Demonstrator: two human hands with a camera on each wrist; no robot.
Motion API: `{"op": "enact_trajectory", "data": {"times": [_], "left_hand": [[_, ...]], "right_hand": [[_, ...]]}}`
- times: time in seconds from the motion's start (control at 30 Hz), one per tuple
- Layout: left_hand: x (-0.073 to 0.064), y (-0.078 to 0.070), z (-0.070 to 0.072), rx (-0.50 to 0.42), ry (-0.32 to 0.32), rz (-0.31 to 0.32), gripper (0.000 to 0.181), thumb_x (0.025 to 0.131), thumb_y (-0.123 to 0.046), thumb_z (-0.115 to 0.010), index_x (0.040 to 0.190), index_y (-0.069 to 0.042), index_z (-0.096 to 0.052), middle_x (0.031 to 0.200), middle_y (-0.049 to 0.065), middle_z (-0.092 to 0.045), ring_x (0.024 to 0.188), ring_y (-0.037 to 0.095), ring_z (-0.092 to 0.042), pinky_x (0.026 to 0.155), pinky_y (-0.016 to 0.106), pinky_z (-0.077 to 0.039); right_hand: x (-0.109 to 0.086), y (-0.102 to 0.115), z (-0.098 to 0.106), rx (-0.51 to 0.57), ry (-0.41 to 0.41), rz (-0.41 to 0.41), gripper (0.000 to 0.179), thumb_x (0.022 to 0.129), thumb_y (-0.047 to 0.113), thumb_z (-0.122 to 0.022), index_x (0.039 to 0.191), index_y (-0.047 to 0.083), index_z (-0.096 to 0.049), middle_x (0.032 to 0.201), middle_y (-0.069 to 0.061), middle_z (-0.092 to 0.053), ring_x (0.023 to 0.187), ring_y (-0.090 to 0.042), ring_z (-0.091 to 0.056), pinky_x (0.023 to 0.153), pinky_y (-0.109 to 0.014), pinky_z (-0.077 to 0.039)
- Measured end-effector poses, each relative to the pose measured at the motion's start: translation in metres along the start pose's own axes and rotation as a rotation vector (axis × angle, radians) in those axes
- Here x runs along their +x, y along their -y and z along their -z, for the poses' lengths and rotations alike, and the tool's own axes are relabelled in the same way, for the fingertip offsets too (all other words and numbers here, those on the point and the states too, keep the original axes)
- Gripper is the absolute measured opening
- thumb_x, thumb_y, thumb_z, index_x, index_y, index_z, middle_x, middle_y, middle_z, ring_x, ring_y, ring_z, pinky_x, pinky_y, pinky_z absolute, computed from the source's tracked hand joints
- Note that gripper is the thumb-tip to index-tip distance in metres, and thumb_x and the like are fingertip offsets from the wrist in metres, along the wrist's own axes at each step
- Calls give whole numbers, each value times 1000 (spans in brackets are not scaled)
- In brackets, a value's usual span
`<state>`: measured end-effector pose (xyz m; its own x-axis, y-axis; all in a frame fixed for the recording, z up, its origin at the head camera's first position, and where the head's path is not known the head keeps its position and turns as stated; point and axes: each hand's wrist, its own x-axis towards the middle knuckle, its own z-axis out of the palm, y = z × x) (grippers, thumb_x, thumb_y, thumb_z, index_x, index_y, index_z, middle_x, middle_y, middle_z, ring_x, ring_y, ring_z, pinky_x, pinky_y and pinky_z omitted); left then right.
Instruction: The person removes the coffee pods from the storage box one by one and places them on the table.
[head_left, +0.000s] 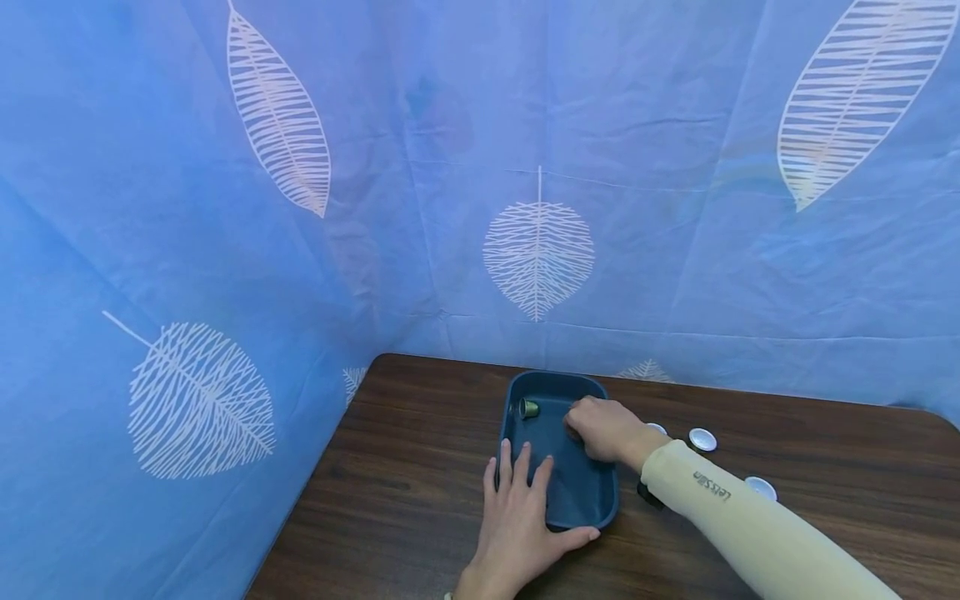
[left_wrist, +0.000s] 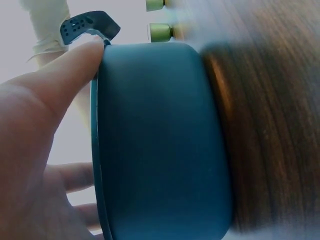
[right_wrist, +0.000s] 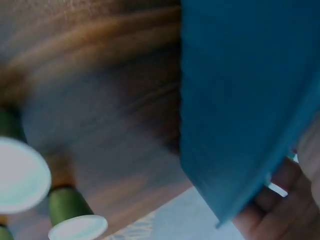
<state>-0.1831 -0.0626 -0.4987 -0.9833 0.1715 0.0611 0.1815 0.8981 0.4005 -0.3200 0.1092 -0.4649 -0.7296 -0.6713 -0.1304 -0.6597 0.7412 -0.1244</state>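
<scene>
A dark blue tray (head_left: 577, 500) stands on the wooden table, with one green coffee capsule (head_left: 528, 408) lying on its side near the far left corner. My left hand (head_left: 517, 521) spreads straight fingers over the left rim, its thumb along the near edge; the left wrist view shows the thumb (left_wrist: 75, 70) touching the rim. Inside the tray, toward its right wall, my right hand (head_left: 603, 429) reaches down with curled fingers. From the right wrist, a small green sliver (right_wrist: 292, 156) shows between those fingers, seemingly another coffee capsule, mostly hidden.
Right of the tray, several green capsules with white lids stand on the table, among them a far one (head_left: 702, 439) and a nearer one (head_left: 761, 487) beside my right sleeve (head_left: 720, 500). A blue leaf-patterned curtain (head_left: 450, 250) hangs behind the table (head_left: 375, 467).
</scene>
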Motion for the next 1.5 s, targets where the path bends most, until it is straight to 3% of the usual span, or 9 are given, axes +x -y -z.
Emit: {"op": "enact_trajectory", "data": {"times": [0.27, 0.47, 0.73, 1.03, 1.13, 1.23, 1.5], "left_hand": [[-1, 1, 0, 3, 11, 2, 100, 81, -85, -71, 155, -19, -59, 168, 18, -47, 163, 49, -28, 124, 72, -30], [0, -1, 1, 29, -6, -7, 100, 82, -86, -71, 155, -20, -58, 168, 17, -47, 163, 48, -30, 124, 71, -32], [1, -3, 1, 58, -23, -34, 99, 82, -86, -70, 155, -20, -58, 168, 17, -47, 162, 48, -31, 123, 70, -34], [1, -1, 1, 56, -20, -20, 100, 83, -87, -69, 156, -20, -57, 169, 17, -46, 162, 49, -30, 124, 70, -33], [1, -1, 0, 49, -10, -10, 99, 83, -86, -70, 156, -20, -57, 169, 17, -46, 163, 49, -29, 124, 71, -33], [2, -1, 0, 48, -5, -3, 99, 83, -85, -71, 156, -20, -57, 168, 17, -46, 163, 48, -29, 124, 71, -32], [4, -1, -1, 40, -20, -14, 98, 82, -84, -72, 155, -20, -58, 167, 17, -48, 162, 49, -31, 124, 71, -33]], "right_hand": [[3, 4, 13, 4, 127, -35, 14, 102, -1, -68, 98, 9, -77, 79, -3, -62, 69, -15, -57, 69, -36, -57], [3, 0, 13, -25, 124, 7, 16, 101, -2, -68, 109, 7, -77, 80, -4, -66, 70, -15, -60, 69, -36, -57], [1, 0, 9, -81, 129, 51, 27, 101, 0, -71, 127, 3, -76, 101, -12, -76, 87, -25, -73, 81, -42, -64], [4, 4, 9, -90, 130, 71, 17, 99, 2, -74, 115, 8, -77, 86, -3, -69, 74, -16, -64, 70, -36, -60], [2, 3, 14, -69, 85, 84, 12, 95, 3, -79, 101, 12, -75, 80, 2, -63, 69, -11, -58, 65, -33, -55], [-3, 3, 21, -51, 29, 87, 22, 89, 7, -87, 88, 17, -68, 76, 6, -59, 66, -9, -52, 61, -30, -51], [-26, 5, 40, 3, -95, 36, 35, 80, 19, -96, 82, 22, -61, 77, 9, -56, 65, -6, -48, 57, -26, -46]]}}
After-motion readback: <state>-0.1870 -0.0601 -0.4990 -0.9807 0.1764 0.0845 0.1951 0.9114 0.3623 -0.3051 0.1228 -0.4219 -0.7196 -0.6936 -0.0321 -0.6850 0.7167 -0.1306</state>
